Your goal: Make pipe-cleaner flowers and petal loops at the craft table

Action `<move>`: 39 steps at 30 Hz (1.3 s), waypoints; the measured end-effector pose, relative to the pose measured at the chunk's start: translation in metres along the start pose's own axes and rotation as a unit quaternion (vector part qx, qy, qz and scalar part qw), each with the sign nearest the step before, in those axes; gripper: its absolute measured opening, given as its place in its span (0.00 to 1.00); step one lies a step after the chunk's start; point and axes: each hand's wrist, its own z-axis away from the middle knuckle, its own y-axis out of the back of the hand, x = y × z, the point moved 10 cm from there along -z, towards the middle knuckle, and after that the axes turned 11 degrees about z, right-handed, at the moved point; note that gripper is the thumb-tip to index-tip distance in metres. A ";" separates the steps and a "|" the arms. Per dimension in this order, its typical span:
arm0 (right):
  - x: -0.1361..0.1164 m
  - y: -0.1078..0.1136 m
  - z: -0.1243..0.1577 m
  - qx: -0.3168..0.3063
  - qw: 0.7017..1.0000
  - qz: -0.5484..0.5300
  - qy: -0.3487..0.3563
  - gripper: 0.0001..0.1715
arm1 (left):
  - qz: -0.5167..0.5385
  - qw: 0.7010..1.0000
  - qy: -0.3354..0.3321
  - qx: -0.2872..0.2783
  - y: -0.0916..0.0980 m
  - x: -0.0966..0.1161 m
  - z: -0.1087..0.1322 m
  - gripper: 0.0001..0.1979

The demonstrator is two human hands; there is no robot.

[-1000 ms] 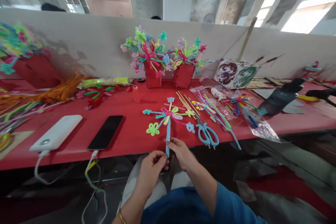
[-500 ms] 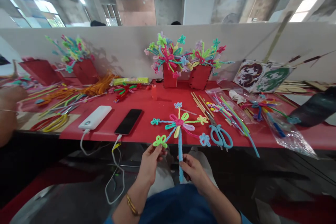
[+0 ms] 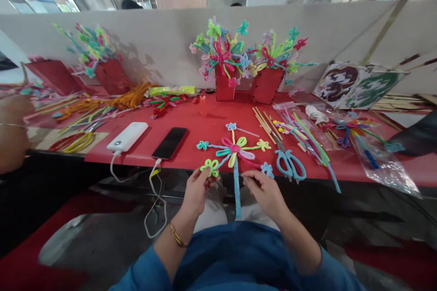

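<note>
A pipe cleaner flower [image 3: 235, 148] with many-coloured petals, a pink centre and small blossoms on its arms lies at the table's front edge. Its thick light-blue stem [image 3: 237, 191] hangs down over my lap. Between the thumb and fingers of my left hand [image 3: 195, 191] is the lime-green blossom [image 3: 211, 167] at the lower left arm. My right hand [image 3: 264, 191] is just right of the stem, apart from it, fingers bent, thumb and forefinger slightly spread, nothing seen in them. Closest to those fingertips is a small blue blossom [image 3: 267, 169].
Light-blue scissors [image 3: 290, 165] lie to the right, beside wooden sticks [image 3: 263, 123] and loose pipe cleaners [image 3: 314, 138]. On the left are a phone [image 3: 170, 142] and a white power bank [image 3: 127, 136], both cabled. Red vases [image 3: 225, 84] of flowers stand behind. Another person's arm [image 3: 13, 132] shows far left.
My right hand has let go of the blue stem and moved up and to the right. My left hand still pinches the green blossom. The view has tilted downward.
</note>
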 end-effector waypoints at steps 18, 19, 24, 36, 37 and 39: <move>-0.044 -0.072 -0.063 -0.112 0.976 0.121 0.144 0.06 | -0.026 1.000 0.001 -0.005 0.002 0.007 -0.016 0.11; -0.044 -0.072 -0.064 -0.112 0.975 0.123 0.144 0.06 | -0.032 0.999 0.002 -0.006 0.001 0.006 -0.017 0.11; -0.045 -0.071 -0.064 -0.110 0.975 0.126 0.149 0.06 | -0.064 0.998 0.020 -0.018 -0.005 0.007 -0.018 0.10; -0.043 -0.071 -0.061 -0.118 0.964 0.179 0.159 0.07 | -0.113 0.987 0.075 -0.084 -0.019 0.005 -0.026 0.07; -0.042 -0.071 -0.061 -0.115 0.964 0.183 0.156 0.07 | -0.114 0.987 0.077 -0.086 -0.018 0.004 -0.027 0.08; -0.040 -0.069 -0.062 -0.110 0.964 0.189 0.150 0.07 | -0.113 0.987 0.079 -0.087 -0.015 0.002 -0.029 0.09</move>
